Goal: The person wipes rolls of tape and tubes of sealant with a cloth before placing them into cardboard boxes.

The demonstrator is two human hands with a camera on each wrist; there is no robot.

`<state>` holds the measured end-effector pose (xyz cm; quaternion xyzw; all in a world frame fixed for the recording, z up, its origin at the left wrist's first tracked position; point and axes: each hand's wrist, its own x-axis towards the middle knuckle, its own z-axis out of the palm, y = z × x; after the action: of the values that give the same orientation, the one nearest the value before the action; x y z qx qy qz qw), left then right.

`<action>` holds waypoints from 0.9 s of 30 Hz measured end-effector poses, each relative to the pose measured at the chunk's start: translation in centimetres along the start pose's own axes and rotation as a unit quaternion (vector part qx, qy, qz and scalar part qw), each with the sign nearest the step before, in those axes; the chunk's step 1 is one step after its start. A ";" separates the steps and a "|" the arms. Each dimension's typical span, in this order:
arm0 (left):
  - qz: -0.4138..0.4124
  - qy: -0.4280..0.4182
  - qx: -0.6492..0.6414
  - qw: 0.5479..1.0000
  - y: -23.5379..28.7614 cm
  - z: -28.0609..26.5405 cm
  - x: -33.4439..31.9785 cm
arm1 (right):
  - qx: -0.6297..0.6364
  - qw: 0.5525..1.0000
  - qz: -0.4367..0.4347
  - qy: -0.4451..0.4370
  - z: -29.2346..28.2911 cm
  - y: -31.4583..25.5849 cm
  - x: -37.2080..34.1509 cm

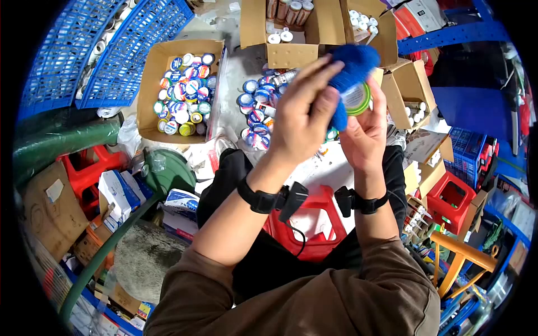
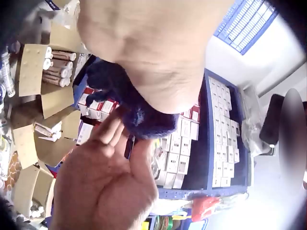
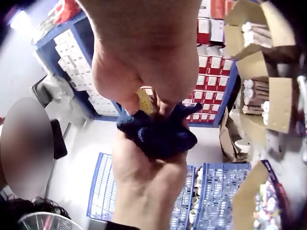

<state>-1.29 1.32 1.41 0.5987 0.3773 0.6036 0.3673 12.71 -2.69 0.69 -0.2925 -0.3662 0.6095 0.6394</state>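
Note:
In the head view my left hand (image 1: 302,115) holds a fuzzy blue cloth (image 1: 354,63), its fingers bent over the cloth's near side. My right hand (image 1: 367,134) grips a tape roll (image 1: 356,99) with a yellow-green rim and a pale label, thumb at its lower edge. The cloth lies against the roll and covers part of its face. From the right wrist, the roll's yellow side (image 3: 145,101) shows between the right fingers, above the dark blue cloth (image 3: 160,136) in the left palm. The left wrist view hides most of the roll behind cloth and fingers.
Loose rolls (image 1: 259,112) lie heaped on the floor beyond the hands. A carton (image 1: 144,112) of similar rolls stands left of them. Cartons of tubes (image 1: 291,14) stand at the back, with another carton (image 1: 417,84) at right. A red stool (image 1: 314,246) sits between the legs.

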 end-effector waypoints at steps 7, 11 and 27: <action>-0.117 -0.011 0.004 0.993 -0.1 0.2 -0.8 | -0.312 0.938 -0.139 -0.056 0.1 1.5 0.4; -0.208 -0.012 -0.025 0.978 0.4 -0.8 -0.3 | -0.569 0.797 -0.177 -0.102 0.4 0.1 2.0; -0.420 0.201 -0.405 0.787 -1.5 -7.8 0.8 | -0.186 0.981 0.002 -0.063 4.6 9.4 6.8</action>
<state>-9.14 2.54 0.44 0.0424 0.3780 0.5936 0.7092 3.48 4.51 -3.68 -0.3685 -0.5119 0.5491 0.5483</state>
